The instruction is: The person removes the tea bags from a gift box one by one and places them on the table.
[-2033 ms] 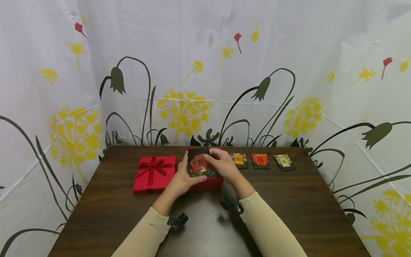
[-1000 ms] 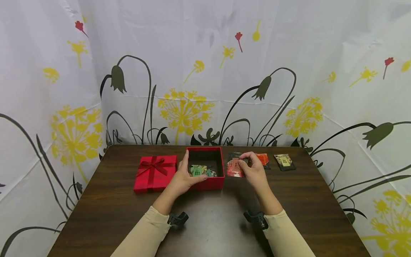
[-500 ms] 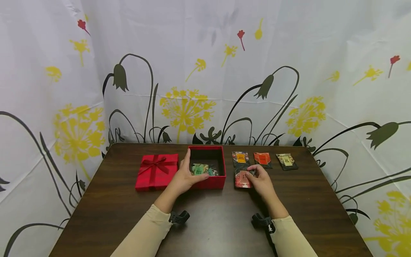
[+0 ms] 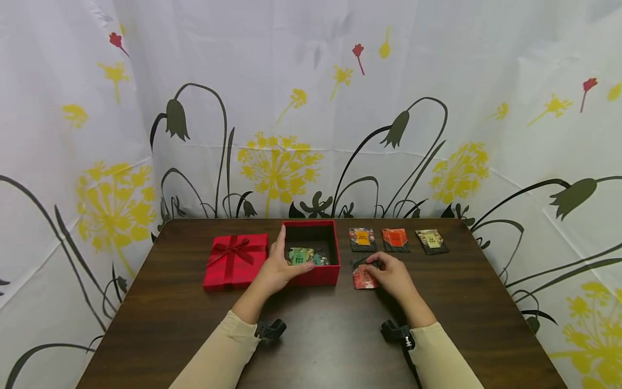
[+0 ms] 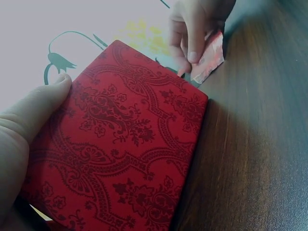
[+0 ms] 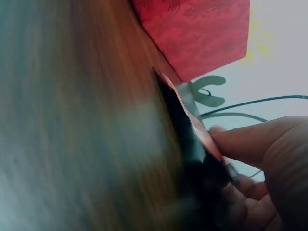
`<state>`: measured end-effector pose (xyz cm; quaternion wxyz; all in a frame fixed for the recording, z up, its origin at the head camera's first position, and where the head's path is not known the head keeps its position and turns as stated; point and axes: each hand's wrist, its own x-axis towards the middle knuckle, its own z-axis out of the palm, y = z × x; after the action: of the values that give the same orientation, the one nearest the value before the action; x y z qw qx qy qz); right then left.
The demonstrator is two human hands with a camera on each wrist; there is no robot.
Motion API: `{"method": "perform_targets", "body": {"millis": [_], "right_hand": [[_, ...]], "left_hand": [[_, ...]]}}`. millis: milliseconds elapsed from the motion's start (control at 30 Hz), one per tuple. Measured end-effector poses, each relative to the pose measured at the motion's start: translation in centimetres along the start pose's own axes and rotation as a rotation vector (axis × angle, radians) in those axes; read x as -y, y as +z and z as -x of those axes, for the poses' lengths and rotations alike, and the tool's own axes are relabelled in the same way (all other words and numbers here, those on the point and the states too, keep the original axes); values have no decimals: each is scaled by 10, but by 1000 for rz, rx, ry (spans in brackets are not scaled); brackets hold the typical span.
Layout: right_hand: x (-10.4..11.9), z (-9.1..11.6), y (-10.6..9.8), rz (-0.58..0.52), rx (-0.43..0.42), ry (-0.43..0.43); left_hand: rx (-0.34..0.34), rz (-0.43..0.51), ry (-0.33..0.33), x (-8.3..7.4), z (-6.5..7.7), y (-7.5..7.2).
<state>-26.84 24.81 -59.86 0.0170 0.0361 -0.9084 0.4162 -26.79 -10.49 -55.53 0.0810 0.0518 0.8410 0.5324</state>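
My left hand holds the open red box at its left front corner, thumb at the near rim. The left wrist view shows the patterned front wall of the box. Inside the box lie green-labelled sachets. Just right of it, my right hand pinches a red and black sachet by its right side, low over the table. The right wrist view has this sachet tilted nearly edge-on, thumb on its printed face. Whether it touches the table, I cannot tell.
A red lid with a ribbon bow lies left of the box. Along the back right sit a yellow-labelled sachet, an orange-labelled sachet and a pale-labelled sachet. A flower-printed curtain hangs behind the table.
My right hand has taken the red sachet out of the box, rightward and then nearer, to in front of the yellow-labelled sachet. The left hand has stayed on the box.
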Motion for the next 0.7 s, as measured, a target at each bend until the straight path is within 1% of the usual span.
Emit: {"method": "perform_targets", "body": {"millis": [133,200,267,333,467,700], "right_hand": [[-1,-2,-2,137,-7,-54],[-2,-2,-2,177,-9,-64],[-2,-2,-1,193,-13,-63],[-3,0,-1,180,-23,-55],[-9,0,0,115,-31,-53],[-14,-4,-3,25,1,-44]], "left_hand": [[0,4,9,-1,-3,0],[-2,1,9,-2,-3,0],[1,-5,8,-3,-3,0],[7,-9,4,-3,-2,0],[12,-5,-2,-3,0,0],[5,-7,-7,-3,0,0]]}}
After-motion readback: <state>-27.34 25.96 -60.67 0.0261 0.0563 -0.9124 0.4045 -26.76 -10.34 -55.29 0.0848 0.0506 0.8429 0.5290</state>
